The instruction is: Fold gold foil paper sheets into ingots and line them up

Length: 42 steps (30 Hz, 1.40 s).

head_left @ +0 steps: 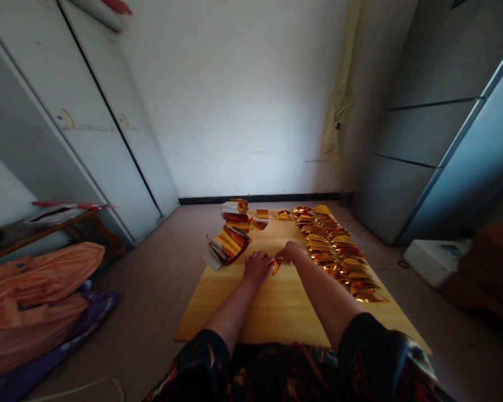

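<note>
A small folded piece of gold foil paper (277,267) is between my hands on a wooden board (276,318). My left hand (257,266) is closed at its left side, with the fingertips on the paper's edge. From the right, my right hand (294,253) bends down over the upper end and pinches it; part of its fingers is hidden. Beside my left hand stands a curved stack of gold foil sheets (230,243). Rows of folded gold foil pieces (318,244) lie to the right of my right hand.
More foil sheets (236,215) and a single folded piece (283,214) lie at the board's far side. Behind is a white wall (251,111). A cabinet (104,128) stands left, a grey refrigerator (423,128) right. Orange bags (37,301) lie on the left floor.
</note>
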### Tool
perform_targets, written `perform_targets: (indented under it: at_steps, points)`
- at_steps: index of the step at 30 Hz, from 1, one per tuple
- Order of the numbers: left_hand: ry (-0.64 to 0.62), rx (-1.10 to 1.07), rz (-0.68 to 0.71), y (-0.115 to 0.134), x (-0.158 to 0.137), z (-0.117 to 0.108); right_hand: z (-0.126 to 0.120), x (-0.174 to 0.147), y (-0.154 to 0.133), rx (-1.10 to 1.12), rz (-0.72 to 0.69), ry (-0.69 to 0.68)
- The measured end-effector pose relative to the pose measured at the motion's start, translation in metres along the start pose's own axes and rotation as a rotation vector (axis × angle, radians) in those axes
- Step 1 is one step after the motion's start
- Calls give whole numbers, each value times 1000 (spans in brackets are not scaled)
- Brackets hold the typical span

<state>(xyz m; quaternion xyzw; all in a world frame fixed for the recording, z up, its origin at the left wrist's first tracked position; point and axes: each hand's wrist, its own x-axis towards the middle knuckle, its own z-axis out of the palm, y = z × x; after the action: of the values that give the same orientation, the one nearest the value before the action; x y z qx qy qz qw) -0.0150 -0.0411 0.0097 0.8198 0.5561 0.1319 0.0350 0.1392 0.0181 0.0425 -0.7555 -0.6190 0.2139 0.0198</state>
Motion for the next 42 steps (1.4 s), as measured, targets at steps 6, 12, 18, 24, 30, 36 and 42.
perform_targets:
  at_steps: [6, 12, 18, 24, 30, 36, 42]
  points:
    - [-9, 10, -2, 0, -1, 1, 2, 6, 4, 59, 38, -109]
    - [-15, 8, -6, 1, -2, 0, 6, 15, 15, 124, 43, -171]
    - [1, -19, -1, -1, -1, 2, 6, 12, 21, 135, -73, -125]
    - [-6, -39, -23, 2, -2, -2, 12, -7, 27, 108, -372, 62]
    - [-13, -47, -13, 4, -4, -6, 14, -15, 31, 68, -499, 84]
    - [-6, -33, 8, 5, -6, -8, 14, -18, 33, 49, -526, 88]
    - [23, -15, 45, 3, -5, -5, 19, -18, 35, 41, -531, 98]
